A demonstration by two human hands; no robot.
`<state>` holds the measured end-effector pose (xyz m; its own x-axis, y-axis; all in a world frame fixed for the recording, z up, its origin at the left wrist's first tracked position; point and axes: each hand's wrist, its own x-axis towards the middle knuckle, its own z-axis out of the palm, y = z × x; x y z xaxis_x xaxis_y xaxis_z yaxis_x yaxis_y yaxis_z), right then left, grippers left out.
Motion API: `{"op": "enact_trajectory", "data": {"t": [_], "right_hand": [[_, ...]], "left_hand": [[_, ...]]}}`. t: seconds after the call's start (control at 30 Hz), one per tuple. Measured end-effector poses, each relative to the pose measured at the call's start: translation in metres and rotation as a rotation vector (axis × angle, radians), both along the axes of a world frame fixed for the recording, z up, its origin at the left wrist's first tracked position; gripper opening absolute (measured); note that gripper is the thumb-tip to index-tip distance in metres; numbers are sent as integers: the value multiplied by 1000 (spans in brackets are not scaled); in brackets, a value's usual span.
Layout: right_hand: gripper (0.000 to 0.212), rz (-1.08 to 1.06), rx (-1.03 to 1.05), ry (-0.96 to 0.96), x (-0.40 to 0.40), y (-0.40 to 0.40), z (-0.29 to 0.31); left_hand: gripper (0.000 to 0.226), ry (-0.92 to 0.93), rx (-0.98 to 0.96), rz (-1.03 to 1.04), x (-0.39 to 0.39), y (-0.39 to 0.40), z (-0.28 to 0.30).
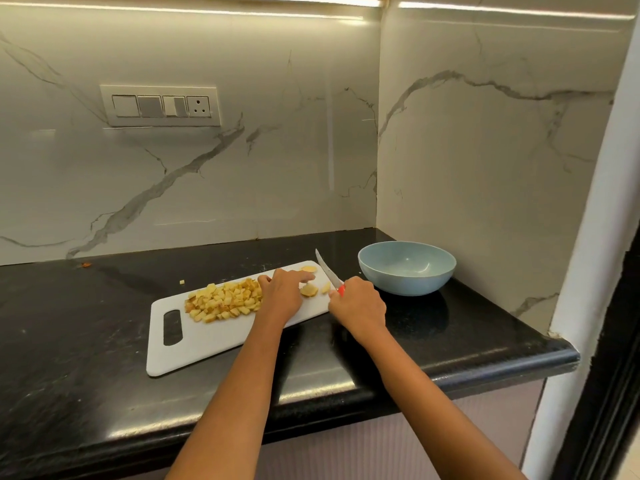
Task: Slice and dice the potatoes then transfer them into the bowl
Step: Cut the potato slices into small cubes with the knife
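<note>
Head view: the right hand (358, 304) keeps its grip closed round a red-handled knife (329, 273), handle mostly hidden in the fist. Left of it, the left hand (282, 292) lies on the cutting board (214, 336), index finger extended, other fingertips hidden; its grip cannot be told. Potato slices (309, 289) sit between the hands, diced potato (223, 301) beyond the left hand, bowl (407, 266) right of the knife on the bench (86, 358).

1. The left hand (282, 292) covered the right end of the diced potato pile (223, 301), so how far the pile ran was unclear.
2. The right hand (356, 306) hid nearly all of the knife's (329, 271) red handle.
3. The bowl's (407, 268) near inner wall was out of sight behind its rim.
4. Both forearms were cut off at the bottom edge.
5. A speck on the table (104, 341) by the wall was too small to tell.
</note>
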<state>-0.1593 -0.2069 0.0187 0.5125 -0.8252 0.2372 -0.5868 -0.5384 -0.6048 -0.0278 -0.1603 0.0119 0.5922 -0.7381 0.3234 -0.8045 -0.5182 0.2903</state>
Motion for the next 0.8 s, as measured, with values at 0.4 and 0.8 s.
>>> {"op": "enact_trajectory", "data": {"t": [0.4,0.8], "right_hand": [[16,38,102,-13,30,-26,3],[18,31,180,-94,34,-40,6]], "left_hand": [[41,64,-12,-12,9,-6,-2],[49,79,59,-38,6,-6,3]]}}
